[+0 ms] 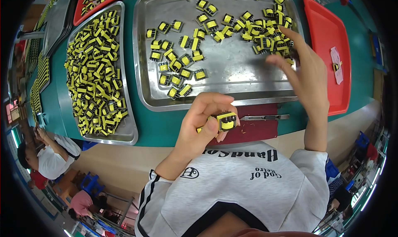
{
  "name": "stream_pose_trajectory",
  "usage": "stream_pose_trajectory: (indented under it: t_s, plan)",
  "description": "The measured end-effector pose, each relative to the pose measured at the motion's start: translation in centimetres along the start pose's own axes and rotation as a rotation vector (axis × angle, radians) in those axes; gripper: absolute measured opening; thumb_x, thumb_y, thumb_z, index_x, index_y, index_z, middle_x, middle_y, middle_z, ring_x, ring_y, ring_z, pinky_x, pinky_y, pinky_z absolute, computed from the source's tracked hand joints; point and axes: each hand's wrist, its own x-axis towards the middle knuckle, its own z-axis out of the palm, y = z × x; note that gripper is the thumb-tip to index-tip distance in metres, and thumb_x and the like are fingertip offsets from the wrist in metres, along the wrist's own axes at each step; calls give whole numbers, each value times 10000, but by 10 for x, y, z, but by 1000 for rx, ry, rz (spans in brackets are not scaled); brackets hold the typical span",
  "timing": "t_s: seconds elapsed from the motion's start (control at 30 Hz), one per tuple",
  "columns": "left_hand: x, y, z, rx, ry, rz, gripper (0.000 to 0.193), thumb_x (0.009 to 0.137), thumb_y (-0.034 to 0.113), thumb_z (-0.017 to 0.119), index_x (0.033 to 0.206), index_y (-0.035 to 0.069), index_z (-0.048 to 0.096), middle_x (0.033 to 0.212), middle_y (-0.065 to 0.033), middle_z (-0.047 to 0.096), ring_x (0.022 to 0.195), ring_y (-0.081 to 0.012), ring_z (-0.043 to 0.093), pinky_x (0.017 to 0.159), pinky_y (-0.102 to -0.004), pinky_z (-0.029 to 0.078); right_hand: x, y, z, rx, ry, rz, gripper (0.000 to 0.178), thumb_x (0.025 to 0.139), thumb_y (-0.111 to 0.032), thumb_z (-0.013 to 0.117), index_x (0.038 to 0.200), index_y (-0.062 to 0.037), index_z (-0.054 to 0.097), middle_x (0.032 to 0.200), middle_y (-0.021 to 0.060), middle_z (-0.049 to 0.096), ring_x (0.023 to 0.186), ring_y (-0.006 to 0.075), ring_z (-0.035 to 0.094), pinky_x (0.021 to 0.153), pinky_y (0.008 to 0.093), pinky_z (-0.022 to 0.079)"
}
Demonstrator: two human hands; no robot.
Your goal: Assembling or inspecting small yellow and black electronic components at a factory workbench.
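Note:
In front of my chest, my left hand [202, 121] is closed around a small yellow-and-black transformer [227, 122], its wound coil and dark core facing up. More of the yellow seems to show under the thumb, but I cannot make out whether it is a second piece. My right hand [309, 73] hangs over the right side of a metal tray [232, 79], thumb and index finger apart and nothing visible between them. Right by its fingertips lies a heap of similar transformers [267, 34]. Several others are scattered toward the tray's left side.
A utility knife [265, 117] lies on a dark red mat [259, 131] at the table's near edge. To the right is a red plastic tray [325, 34] holding a pink label [336, 67]. Another metal tray [132, 127], full of transformers, stands left. Co-workers sit beyond the table.

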Motion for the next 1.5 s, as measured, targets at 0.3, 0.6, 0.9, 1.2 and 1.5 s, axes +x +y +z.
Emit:
stream_pose_trajectory:
  t_s: [0.3, 0.6, 0.9, 1.2, 1.5]
  plan:
    - [0, -3, -1, -37, -120, 119, 292, 1018, 212, 362, 1197, 26, 498, 1069, -181, 572, 657, -96, 482, 604, -226, 425, -13, 0, 24, -197, -209, 15, 332, 795, -317, 716, 969, -96, 540, 742, 121, 646, 669, 295, 650, 517, 372, 464]
    - [-1, 1, -2, -73, -122, 113, 310, 1018, 233, 364, 1188, 18, 510, 1046, -181, 574, 669, -99, 476, 599, -220, 425, -16, -16, 9, -52, -318, 2, 342, 735, -165, 742, 1016, -98, 560, 769, 86, 640, 704, 264, 654, 560, 350, 461]
    - [-3, 5, 0, 38, -73, 111, 300, 972, 301, 490, 1129, 47, 507, 1033, -148, 571, 754, -95, 532, 606, -192, 445, -17, -12, 0, -123, -331, 75, 285, 738, -102, 710, 996, -90, 590, 702, 86, 587, 671, 261, 631, 560, 355, 440]
    - [-5, 4, 1, 57, -64, 117, 290, 972, 307, 481, 1103, 51, 523, 1053, -128, 544, 804, -91, 542, 616, -184, 459, -20, -7, 0, -78, -302, 61, 313, 731, -55, 671, 1037, -45, 611, 903, 124, 651, 764, 298, 651, 633, 362, 484]
    - [-5, 16, 3, 60, -19, 95, 313, 940, 273, 563, 1134, 32, 512, 1031, -112, 573, 833, -101, 549, 671, -201, 443, -13, -6, 7, -138, -275, 63, 298, 774, -228, 722, 980, -49, 604, 804, 111, 650, 677, 285, 643, 561, 349, 473]
